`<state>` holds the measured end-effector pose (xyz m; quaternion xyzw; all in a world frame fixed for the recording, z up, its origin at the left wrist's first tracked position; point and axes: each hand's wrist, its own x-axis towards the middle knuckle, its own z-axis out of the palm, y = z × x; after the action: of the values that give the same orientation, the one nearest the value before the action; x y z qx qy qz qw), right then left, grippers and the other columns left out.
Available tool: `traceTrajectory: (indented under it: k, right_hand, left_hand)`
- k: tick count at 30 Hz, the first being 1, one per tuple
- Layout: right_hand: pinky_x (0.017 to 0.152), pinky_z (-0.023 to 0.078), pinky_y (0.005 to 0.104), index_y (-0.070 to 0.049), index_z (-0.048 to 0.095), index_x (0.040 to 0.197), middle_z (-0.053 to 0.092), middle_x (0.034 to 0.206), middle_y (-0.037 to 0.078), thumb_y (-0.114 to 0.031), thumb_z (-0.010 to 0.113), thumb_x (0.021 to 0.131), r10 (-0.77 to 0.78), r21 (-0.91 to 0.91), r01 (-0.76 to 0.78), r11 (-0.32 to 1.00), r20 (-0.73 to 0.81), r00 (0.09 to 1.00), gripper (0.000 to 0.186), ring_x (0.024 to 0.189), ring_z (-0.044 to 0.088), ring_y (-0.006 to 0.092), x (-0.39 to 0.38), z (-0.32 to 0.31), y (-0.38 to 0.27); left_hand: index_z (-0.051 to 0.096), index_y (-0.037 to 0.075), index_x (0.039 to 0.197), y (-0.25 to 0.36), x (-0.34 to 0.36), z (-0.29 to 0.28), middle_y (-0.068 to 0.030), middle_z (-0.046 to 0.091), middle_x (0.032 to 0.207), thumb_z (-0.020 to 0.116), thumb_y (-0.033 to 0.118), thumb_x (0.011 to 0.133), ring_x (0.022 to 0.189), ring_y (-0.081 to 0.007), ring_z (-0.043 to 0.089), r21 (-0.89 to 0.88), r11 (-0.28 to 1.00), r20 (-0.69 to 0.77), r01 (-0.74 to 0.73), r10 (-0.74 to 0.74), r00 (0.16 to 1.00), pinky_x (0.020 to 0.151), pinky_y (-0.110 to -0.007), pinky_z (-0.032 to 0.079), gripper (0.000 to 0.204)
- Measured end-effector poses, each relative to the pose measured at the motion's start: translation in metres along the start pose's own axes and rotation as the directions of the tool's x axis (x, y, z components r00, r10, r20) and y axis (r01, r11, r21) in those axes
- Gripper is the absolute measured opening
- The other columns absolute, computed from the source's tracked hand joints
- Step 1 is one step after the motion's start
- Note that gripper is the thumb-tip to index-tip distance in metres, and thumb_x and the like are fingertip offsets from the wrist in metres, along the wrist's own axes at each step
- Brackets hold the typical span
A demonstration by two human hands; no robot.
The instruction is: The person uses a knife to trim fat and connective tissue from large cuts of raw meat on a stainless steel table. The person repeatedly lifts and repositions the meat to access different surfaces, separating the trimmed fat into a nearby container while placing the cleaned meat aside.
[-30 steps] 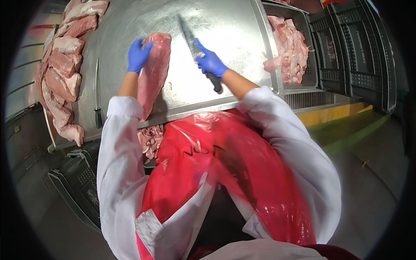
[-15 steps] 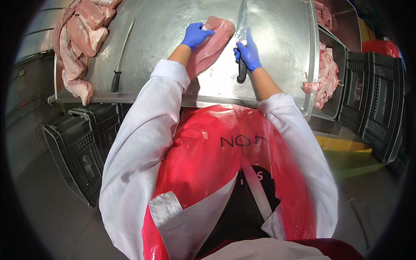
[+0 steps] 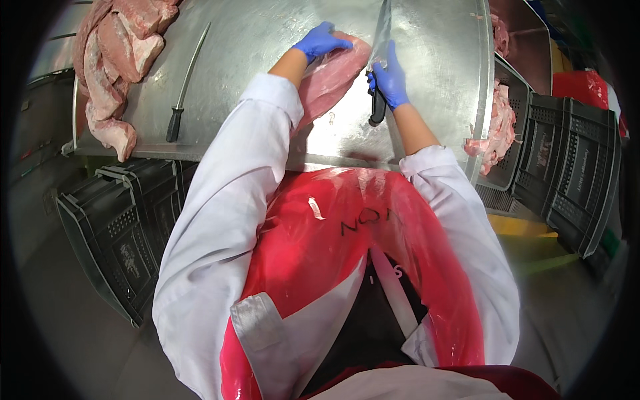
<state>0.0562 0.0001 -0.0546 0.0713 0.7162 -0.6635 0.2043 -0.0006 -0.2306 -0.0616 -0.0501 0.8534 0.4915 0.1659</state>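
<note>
A long pink cut of raw meat [image 3: 328, 83] lies on the steel table [image 3: 267, 40] straight ahead of me. My left hand [image 3: 320, 41], in a blue glove, rests flat on its far end. My right hand [image 3: 389, 77], also blue-gloved, grips the black handle of a knife [image 3: 379, 60]. The blade points away from me along the meat's right edge. White sleeves cover both my arms, and a red plastic apron covers my front.
A sharpening steel with a black handle [image 3: 183, 87] lies on the table's left part. Several raw meat pieces [image 3: 113, 60] are piled at the left edge. More meat [image 3: 497, 127] fills a tray on the right. Black plastic crates stand at lower left [image 3: 113, 227] and right [image 3: 567, 160].
The view has swung so the table's left end now shows. My hands, the meat and the knife keep nearly the same pose; the blade now stands closer along the meat.
</note>
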Motion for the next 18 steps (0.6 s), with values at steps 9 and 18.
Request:
traceTrajectory:
  k: [9, 18]
  right_hand:
    - [0.050, 0.052, 0.0290, -0.026, 0.009, 0.162, 0.063, 0.078, 0.009, -0.002, 0.054, 0.097, -0.044, -0.063, 0.040, 0.997, -0.068, 0.997, 0.082, 0.054, 0.058, 0.0120, -0.016, -0.017, -0.001]
    - [0.061, 0.059, 0.0336, -0.027, 0.016, 0.161, 0.068, 0.079, 0.013, -0.010, 0.053, 0.094, -0.145, -0.170, 0.155, 0.973, 0.070, 0.987, 0.078, 0.061, 0.065, 0.0178, 0.014, 0.019, -0.035]
  left_hand:
    - [0.073, 0.004, 0.104, 0.086, -0.004, -0.016, -0.0205, 0.072, 0.107, 0.060, 0.040, 0.078, 0.097, -0.0341, 0.071, 0.791, 0.596, 0.337, -0.136, -0.240, 0.910, 0.086, -0.041, 0.055, 0.046]
    - [0.065, 0.001, 0.096, 0.022, -0.006, -0.028, -0.0237, 0.069, 0.093, 0.057, 0.029, 0.083, 0.087, -0.0406, 0.066, 0.600, 0.769, 0.100, -0.223, 0.205, 0.974, 0.078, -0.046, 0.051, 0.032]
